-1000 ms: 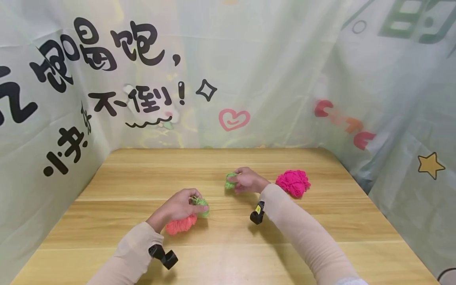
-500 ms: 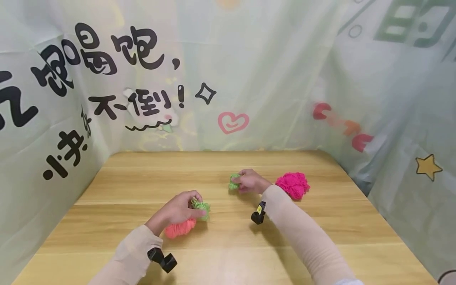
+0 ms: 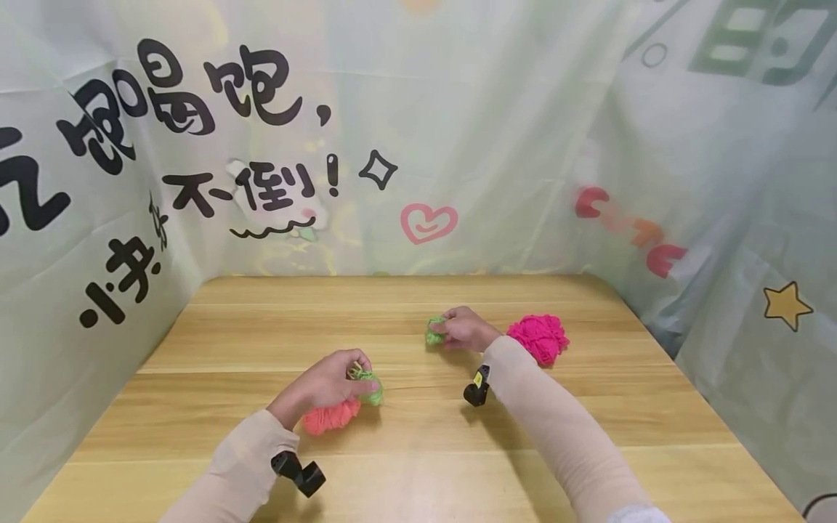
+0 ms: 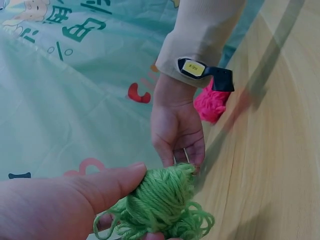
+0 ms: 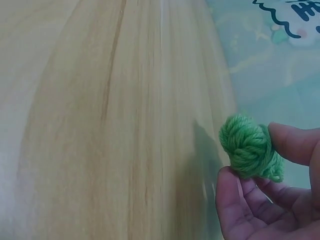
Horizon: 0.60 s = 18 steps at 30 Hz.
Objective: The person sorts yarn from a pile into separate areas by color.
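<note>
My left hand (image 3: 330,379) pinches a loose bundle of green yarn (image 4: 162,197) between thumb and fingers, with several loops hanging out at its lower side. Farther back, my right hand (image 3: 469,329) pinches a smaller, tightly wound ball of green yarn (image 5: 247,150) by its thumb and fingertips, above the table. Whether a strand links the two green pieces cannot be made out. Just under the left hand lies a coral yarn ball (image 3: 331,419), its upper part hidden by that hand. A hot-pink yarn ball (image 3: 540,338) lies right of the right wrist, partly behind the sleeve.
Both hands work over a light wood table (image 3: 418,465). Printed cloth (image 3: 497,145) hangs around its back and sides. Each wrist carries a small black camera mount, such as the left one (image 3: 298,473).
My right hand has shifted slightly to the right with its green yarn ball, toward the pink one. The left hand keeps its place, and its green bundle has turned a little.
</note>
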Each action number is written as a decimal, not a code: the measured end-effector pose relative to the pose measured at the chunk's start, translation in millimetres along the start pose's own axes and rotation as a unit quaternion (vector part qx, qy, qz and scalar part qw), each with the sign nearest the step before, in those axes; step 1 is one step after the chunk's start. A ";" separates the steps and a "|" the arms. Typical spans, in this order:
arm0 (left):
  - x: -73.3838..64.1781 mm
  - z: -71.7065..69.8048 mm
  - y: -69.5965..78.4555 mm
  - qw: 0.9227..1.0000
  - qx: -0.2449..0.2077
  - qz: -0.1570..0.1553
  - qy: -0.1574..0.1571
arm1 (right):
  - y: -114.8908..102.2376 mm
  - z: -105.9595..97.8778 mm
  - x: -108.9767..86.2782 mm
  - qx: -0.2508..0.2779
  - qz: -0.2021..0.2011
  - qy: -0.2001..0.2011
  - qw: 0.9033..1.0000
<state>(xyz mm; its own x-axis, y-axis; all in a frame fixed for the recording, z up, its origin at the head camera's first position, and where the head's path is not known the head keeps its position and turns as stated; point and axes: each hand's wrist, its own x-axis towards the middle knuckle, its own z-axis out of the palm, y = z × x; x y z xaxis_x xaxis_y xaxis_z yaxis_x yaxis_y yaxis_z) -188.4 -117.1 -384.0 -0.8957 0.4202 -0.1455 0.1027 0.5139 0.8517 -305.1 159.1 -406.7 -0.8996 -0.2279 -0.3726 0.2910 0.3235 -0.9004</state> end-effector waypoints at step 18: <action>0.5 1.2 0.0 1.000 -0.012 -0.006 0.027 | 4.3 -6.4 3.7 -0.019 -0.006 0.030 0.999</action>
<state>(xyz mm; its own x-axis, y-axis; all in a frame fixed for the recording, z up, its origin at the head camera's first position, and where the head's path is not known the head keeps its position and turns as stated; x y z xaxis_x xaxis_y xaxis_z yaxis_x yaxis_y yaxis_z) -188.4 -115.9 -384.7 -0.9185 0.3740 -0.1287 0.0831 0.5005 0.8617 -309.2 165.5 -410.5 -0.9211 -0.1761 -0.3473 0.2695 0.3555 -0.8950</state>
